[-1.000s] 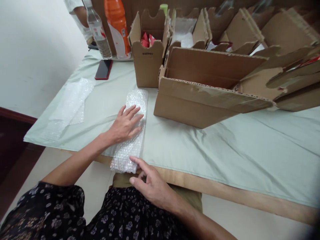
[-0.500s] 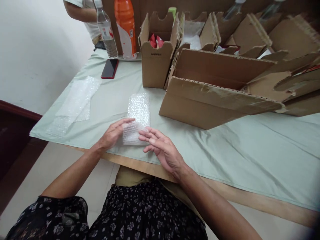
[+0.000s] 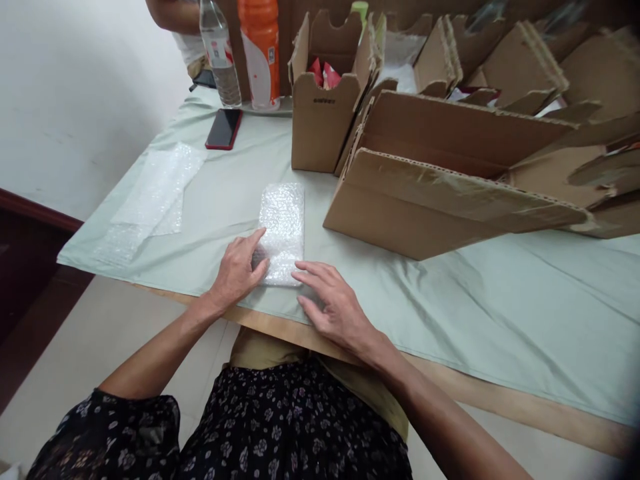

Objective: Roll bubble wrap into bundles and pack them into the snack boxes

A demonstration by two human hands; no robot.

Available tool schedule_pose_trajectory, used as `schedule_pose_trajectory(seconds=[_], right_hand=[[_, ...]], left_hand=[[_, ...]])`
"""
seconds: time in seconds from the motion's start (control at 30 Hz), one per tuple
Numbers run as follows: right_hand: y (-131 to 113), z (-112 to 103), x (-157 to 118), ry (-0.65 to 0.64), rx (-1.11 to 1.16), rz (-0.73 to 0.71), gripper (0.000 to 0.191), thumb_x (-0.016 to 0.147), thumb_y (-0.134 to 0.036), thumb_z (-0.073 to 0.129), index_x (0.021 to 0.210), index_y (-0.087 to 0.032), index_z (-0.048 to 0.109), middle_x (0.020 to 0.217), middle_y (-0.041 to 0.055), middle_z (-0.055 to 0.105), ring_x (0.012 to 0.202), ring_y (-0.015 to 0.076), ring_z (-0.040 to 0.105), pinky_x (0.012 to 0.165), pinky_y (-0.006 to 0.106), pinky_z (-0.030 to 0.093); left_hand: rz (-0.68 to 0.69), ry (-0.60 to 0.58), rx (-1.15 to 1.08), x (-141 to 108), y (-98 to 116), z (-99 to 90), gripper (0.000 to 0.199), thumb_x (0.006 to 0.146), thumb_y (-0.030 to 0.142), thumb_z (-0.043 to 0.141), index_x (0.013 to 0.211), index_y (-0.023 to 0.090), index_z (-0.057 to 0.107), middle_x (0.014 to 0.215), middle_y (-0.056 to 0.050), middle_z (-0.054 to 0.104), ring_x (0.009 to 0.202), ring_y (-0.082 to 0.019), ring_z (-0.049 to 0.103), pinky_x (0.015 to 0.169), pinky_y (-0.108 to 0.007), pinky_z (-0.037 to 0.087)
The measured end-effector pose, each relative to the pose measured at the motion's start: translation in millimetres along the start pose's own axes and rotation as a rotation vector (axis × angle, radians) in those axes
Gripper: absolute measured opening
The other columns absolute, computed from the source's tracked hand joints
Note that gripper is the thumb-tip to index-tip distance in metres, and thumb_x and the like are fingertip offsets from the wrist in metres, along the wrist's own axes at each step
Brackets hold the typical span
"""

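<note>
A small rectangle of bubble wrap [image 3: 283, 217] lies flat on the pale green cloth near the table's front edge. At its left side is my left hand [image 3: 239, 268], thumb and forefinger apart and resting on the wrap's edge. My right hand [image 3: 336, 299] is at the lower right corner, fingers spread, with the fingertips touching or just over the wrap. Neither hand grips anything. More bubble wrap sheets [image 3: 150, 193] lie overlapped to the left.
A phone [image 3: 223, 129] with a red edge lies farther back, near a clear water bottle [image 3: 220, 57] and an orange bottle [image 3: 260, 53]. Several open cardboard boxes [image 3: 425, 207] stand at the back and right. Another person's arm [image 3: 175, 15] shows at the top left.
The near end of the bubble wrap, raised between my hands before, now lies down flat. My left hand has turned palm down, and my right hand has come down beside the lower corner.
</note>
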State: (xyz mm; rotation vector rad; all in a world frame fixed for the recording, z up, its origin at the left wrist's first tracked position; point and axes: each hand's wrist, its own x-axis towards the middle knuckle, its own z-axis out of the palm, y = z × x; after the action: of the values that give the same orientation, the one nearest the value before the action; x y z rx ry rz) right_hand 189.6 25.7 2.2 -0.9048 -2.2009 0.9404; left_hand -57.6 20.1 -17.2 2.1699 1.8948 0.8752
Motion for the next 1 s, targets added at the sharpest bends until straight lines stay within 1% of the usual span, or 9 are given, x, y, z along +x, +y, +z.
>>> schedule_pose_trajectory(seconds=[0.1,0.23,0.3,0.37,0.5,0.63,0.77,0.9,1.0], right_hand=[[5,3,5,-0.107,-0.315,-0.093,0.037,0.094,-0.013,0.058,0.129,-0.019,0.070,0.150,0.0140,0.061,0.141,0.0313,0.052,0.109,0.052,0.048],[7,5,14,-0.115,-0.409,-0.109,0.031,0.100,-0.011,0.049,0.117,-0.019,0.074,0.130,0.0128,0.074,0.125,0.0278,0.062,0.102,0.046,0.046],[5,3,15,-0.095,-0.366,-0.081,0.029,0.102,-0.014,0.049,0.114,-0.018,0.075,0.115,0.0118,0.078,0.111,0.0259,0.067,0.098,0.043,0.045],[4,0,15,-0.099,-0.289,-0.028,0.027,0.104,-0.019,0.050,0.114,-0.019,0.075,0.106,0.0094,0.079,0.100,0.0236,0.069,0.095,0.041,0.045],[0,-4,12,-0.085,-0.182,0.075,0.029,0.106,-0.025,0.047,0.118,-0.021,0.074,0.113,0.0074,0.078,0.099,0.0222,0.069,0.093,0.039,0.047],[-4,-2,11,0.007,-0.371,-0.025,0.030,0.103,-0.023,0.049,0.125,-0.019,0.070,0.126,0.0134,0.072,0.111,0.0272,0.064,0.095,0.042,0.045],[-3,3,14,-0.096,-0.490,-0.110,0.029,0.099,-0.016,0.054,0.123,-0.019,0.070,0.133,0.0142,0.069,0.117,0.0298,0.060,0.098,0.046,0.043],[3,0,18,-0.101,-0.314,0.009,0.028,0.103,-0.019,0.051,0.121,-0.020,0.072,0.122,0.0115,0.075,0.110,0.0266,0.065,0.099,0.045,0.044],[3,-6,17,-0.114,-0.109,0.097,0.030,0.105,-0.025,0.050,0.126,-0.022,0.071,0.121,0.0073,0.077,0.108,0.0225,0.069,0.098,0.041,0.047]], left_hand=[[0.034,0.069,0.064,-1,4,-1.1,0.054,0.094,0.023,0.061,0.147,0.015,0.053,0.130,-0.017,0.068,0.119,-0.031,0.063,0.105,-0.049,0.052],[0.179,0.125,0.054,-9,17,-14.8,0.050,0.096,0.037,0.066,0.142,0.019,0.058,0.144,-0.019,0.062,0.132,-0.034,0.059,0.112,-0.054,0.047],[0.282,0.063,0.000,-15,24,-21.3,0.042,0.095,0.039,0.069,0.133,0.022,0.064,0.132,-0.014,0.071,0.128,-0.033,0.063,0.113,-0.055,0.046],[0.314,-0.003,-0.062,-20,27,-23.7,0.026,0.097,0.033,0.066,0.121,0.023,0.070,0.113,-0.009,0.078,0.113,-0.029,0.071,0.111,-0.054,0.047],[0.192,-0.066,-0.159,-19,26,-17.1,0.018,0.101,0.028,0.059,0.110,0.023,0.074,0.092,-0.005,0.080,0.086,-0.022,0.073,0.092,-0.045,0.057],[0.107,-0.092,-0.178,-4,23,-8.3,0.023,0.097,0.028,0.063,0.117,0.022,0.073,0.102,-0.007,0.080,0.092,-0.023,0.074,0.088,-0.041,0.060],[0.106,-0.039,-0.124,3,24,-5.9,0.029,0.098,0.029,0.061,0.124,0.020,0.070,0.113,-0.011,0.075,0.104,-0.026,0.072,0.092,-0.043,0.059],[0.192,0.016,-0.085,-6,27,-11.6,0.030,0.095,0.037,0.067,0.120,0.022,0.071,0.134,-0.015,0.069,0.125,-0.032,0.064,0.107,-0.053,0.053],[0.240,-0.020,-0.122,-12,26,-16.0,0.026,0.095,0.033,0.065,0.118,0.023,0.071,0.121,-0.011,0.074,0.116,-0.030,0.068,0.108,-0.054,0.051]])
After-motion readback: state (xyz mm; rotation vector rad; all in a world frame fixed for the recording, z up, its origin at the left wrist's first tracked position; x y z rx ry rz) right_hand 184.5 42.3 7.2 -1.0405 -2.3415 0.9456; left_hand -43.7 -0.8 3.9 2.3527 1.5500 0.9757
